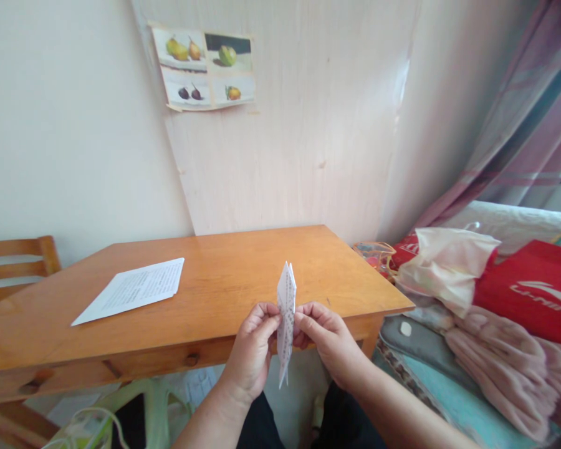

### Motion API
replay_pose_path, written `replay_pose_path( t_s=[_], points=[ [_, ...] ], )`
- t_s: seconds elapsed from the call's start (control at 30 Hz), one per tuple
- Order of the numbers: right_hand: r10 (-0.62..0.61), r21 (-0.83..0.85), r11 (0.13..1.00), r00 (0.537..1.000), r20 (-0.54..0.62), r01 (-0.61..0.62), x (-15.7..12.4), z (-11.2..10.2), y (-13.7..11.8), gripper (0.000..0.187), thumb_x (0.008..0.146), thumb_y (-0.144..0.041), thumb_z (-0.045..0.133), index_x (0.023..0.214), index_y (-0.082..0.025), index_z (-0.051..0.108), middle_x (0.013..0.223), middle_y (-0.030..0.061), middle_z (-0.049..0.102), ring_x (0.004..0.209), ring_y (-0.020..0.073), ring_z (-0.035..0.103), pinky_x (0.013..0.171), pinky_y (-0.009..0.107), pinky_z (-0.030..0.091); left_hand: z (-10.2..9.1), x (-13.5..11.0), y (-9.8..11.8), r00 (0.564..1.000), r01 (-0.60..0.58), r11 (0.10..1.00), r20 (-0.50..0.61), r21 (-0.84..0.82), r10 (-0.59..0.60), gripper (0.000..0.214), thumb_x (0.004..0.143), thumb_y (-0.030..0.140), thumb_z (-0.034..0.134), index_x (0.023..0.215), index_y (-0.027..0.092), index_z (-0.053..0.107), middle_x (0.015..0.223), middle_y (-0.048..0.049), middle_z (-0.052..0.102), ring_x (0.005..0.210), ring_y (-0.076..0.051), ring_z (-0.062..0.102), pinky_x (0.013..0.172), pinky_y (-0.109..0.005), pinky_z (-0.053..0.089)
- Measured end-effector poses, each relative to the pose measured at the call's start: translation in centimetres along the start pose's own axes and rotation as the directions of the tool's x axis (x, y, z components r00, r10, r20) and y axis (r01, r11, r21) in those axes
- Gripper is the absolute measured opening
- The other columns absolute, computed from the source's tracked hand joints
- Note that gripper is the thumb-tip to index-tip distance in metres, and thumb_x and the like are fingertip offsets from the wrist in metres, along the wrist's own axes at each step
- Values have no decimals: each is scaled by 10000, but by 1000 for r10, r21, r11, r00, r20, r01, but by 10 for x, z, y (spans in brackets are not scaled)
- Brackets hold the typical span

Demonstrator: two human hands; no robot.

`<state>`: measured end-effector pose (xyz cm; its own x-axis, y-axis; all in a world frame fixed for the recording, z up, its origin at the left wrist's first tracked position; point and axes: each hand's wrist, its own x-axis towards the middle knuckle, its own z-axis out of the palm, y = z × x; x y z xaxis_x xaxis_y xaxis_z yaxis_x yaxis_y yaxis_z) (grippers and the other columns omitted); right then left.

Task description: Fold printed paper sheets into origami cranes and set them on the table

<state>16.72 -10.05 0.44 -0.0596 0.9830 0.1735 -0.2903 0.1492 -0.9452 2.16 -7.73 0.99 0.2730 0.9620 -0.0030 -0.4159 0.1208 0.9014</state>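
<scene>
Plainly, I see folded paper [287,312] held up between left hand [253,346] and right hand [331,342], before front edge of tabletop [238,265]. Long axis upright, view nearly edge-on. Left fingers pinch its left side, right fingers its right; neither hand nearer. Printed sheets [135,290] lie well apart, toward tabletop's left edge.

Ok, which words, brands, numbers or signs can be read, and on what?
"LI-NING", last letter at the frame edge: red bag.
Folded paper: print too small to read.
Printed sheets on the table: too small.
Second red item: white marking, unreadable.
</scene>
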Motion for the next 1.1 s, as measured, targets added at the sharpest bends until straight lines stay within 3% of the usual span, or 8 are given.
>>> replay_pose_path(
  t_s=[0.43, 0.63, 1.1],
  points=[
    [2, 128, 992, 996, 94, -14, 0, -5, 1, 222, 926, -364, 684, 870, -154, 643, 711, 8, 658, 609, 108, 554, 615, 249, 398, -4, 3, -1, 994, 41, 989, 111, -140, -25, 182, 848, 232, 679, 905, 204, 508, 728, 6, 649, 639, -149, 618, 609, -271, 478],
    [45, 216, 973, 988, 151, -77, -2, -7, 1, 181, 938, -327, 672, 886, -155, 646, 708, 17, 665, 622, 110, 558, 626, 251, 383, -5, 0, -4, 964, 62, 982, 264, -180, -12, 66, 921, 216, 570, 924, 215, 505, 665, -7, 647, 614, -172, 636, 581, -255, 438],
    [73, 176, 979, 985, 154, -100, -5, -9, 2, 237, 918, -384, 698, 896, -153, 651, 712, 30, 676, 631, 116, 572, 630, 249, 408, -6, -1, -6, 960, 108, 962, 276, -252, -35, 85, 894, 207, 602, 930, 203, 525, 702, -22, 676, 599, -179, 647, 651, -320, 502]
  ],
)
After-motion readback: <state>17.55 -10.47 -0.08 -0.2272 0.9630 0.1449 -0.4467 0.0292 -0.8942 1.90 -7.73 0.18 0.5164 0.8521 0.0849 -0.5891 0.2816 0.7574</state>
